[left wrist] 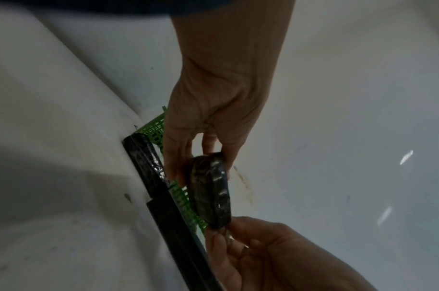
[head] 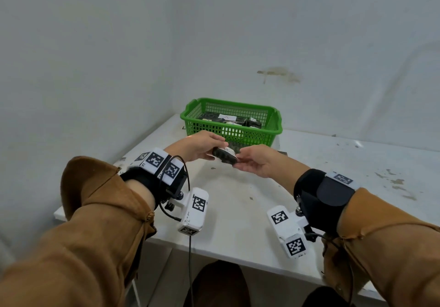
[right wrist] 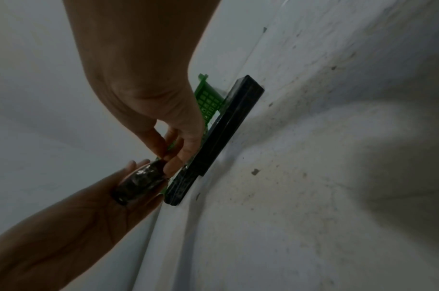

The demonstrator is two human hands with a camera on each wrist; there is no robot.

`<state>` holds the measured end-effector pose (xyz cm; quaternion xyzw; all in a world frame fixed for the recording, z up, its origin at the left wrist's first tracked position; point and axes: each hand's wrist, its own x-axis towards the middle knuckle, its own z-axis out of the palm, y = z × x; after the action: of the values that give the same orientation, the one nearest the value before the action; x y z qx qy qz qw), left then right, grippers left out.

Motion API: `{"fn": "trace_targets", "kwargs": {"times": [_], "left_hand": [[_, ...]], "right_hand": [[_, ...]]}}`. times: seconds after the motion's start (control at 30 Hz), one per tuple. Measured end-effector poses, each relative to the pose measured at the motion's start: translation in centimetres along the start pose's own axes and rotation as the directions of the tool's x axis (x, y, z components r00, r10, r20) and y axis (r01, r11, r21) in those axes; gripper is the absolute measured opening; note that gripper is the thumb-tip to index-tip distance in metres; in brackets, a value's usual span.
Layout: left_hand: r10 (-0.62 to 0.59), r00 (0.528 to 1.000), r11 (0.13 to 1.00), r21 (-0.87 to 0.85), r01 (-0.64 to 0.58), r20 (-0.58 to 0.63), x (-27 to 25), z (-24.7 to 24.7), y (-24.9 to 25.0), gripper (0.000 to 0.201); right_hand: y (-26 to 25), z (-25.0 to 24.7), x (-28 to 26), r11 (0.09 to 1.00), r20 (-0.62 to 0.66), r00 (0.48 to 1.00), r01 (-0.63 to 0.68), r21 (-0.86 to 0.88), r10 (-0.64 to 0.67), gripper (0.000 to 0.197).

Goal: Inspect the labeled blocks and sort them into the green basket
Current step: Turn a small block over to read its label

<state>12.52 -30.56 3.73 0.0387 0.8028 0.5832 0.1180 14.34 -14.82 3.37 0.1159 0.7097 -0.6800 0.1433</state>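
Observation:
A dark wrapped block [head: 225, 156] with a white label on top hangs above the table, held at both ends. My left hand [head: 217, 149] grips its left end with thumb and fingers. My right hand [head: 238, 161] pinches the right end. In the left wrist view the block [left wrist: 210, 189] shows its shiny dark underside between the left hand [left wrist: 203, 157] and the right hand [left wrist: 225, 232]. The right wrist view shows the same block [right wrist: 141, 182] under my right hand [right wrist: 168, 160]. The green basket [head: 273, 130] stands just behind, holding several dark labeled blocks [head: 252, 123].
Long dark blocks [right wrist: 228, 126] lie on the white table [head: 309, 168] against the basket's front wall, also seen as dark blocks [left wrist: 148, 163] in the left wrist view. White walls close in behind and to the left. The tabletop is stained.

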Motion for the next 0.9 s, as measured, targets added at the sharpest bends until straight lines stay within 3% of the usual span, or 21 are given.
{"fn": "trace_targets", "kwargs": {"times": [0.2, 0.27, 0.37, 0.47, 0.67, 0.8, 0.83, 0.9], "left_hand": [[-0.02, 0.993, 0.999, -0.04, 0.024, 0.114, 1.1, 1.7, -1.4, 0.045], [-0.012, 0.993, 0.997, -0.072, 0.021, 0.117, 1.5, 2.2, -1.5, 0.037], [-0.046, 0.992, 0.998, -0.036, 0.05, 0.119, 1.8, 2.6, -1.7, 0.007], [-0.063, 0.989, 0.996, 0.063, 0.055, 0.132, 1.8, 2.5, -1.9, 0.005], [-0.101, 0.986, 0.954, 0.295, 0.057, 0.135, 2.1, 2.5, -2.4, 0.063], [-0.061, 0.994, 0.856, 0.517, 0.003, 0.094, 2.3, 3.0, -2.6, 0.066], [-0.04, 0.996, 0.823, 0.568, -0.011, 0.076, 2.3, 3.1, -2.6, 0.063], [0.008, 0.998, 0.743, 0.668, -0.052, 0.069, 2.4, 3.2, -2.9, 0.057]], "right_hand": [[1.1, -0.6, 0.9, 0.991, -0.008, 0.994, -0.109, -0.076, 0.109, 0.008], [1.3, -0.8, 1.0, 0.987, -0.003, 0.99, -0.142, -0.075, 0.142, 0.008], [1.5, -1.2, 1.3, 0.979, -0.037, 0.987, -0.162, -0.121, 0.159, 0.015], [1.5, -1.8, 1.6, 0.973, -0.091, 0.984, -0.167, -0.16, 0.154, 0.012], [1.8, -2.0, 1.8, 0.98, -0.089, 0.979, -0.189, -0.055, 0.184, 0.016], [1.9, -1.8, 1.8, 0.993, -0.073, 0.992, -0.11, -0.044, 0.107, 0.023], [2.0, -1.8, 1.8, 0.993, -0.071, 0.995, -0.078, -0.087, 0.071, 0.031], [2.4, -1.9, 1.7, 0.941, -0.037, 0.998, 0.03, -0.336, -0.046, 0.04]]}}
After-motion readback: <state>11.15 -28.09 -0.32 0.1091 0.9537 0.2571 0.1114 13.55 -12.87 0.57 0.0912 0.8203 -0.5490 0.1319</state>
